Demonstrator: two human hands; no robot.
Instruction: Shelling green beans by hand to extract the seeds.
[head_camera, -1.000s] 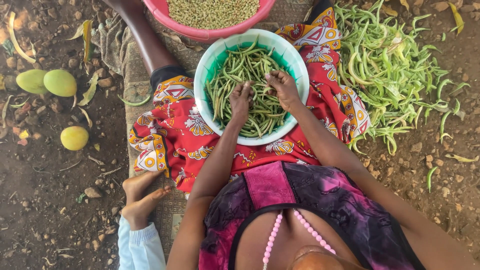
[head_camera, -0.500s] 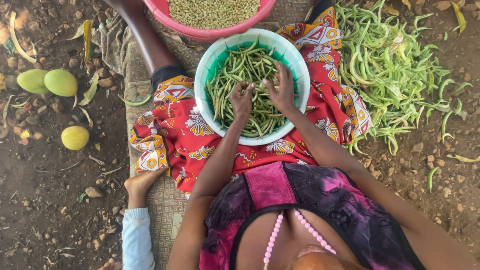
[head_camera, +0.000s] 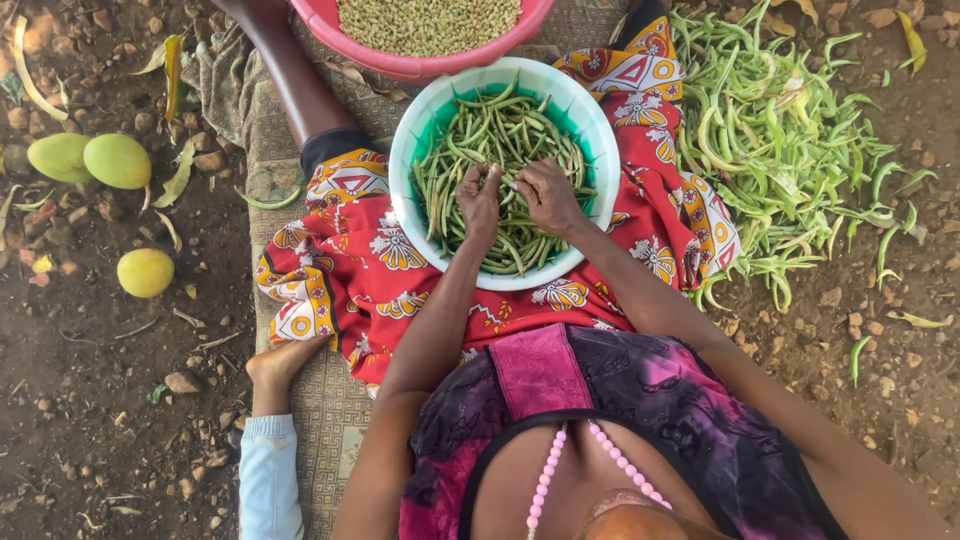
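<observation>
Both hands rest in the white bowl (head_camera: 590, 120) of green bean pods (head_camera: 470, 140). The left hand (head_camera: 480, 205) and right hand (head_camera: 545, 195), fingers curled, pinch one pod (head_camera: 505, 186) between them.

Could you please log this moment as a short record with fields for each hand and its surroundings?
Left hand: left hand in the green basin, fingers on green bean pods
Right hand: right hand beside it, touching the pods
Lap: red patterned cloth
Ahead: pink basin of shelled beans
Right side: heap of pods on the ground
Left side: three mangoes
</observation>
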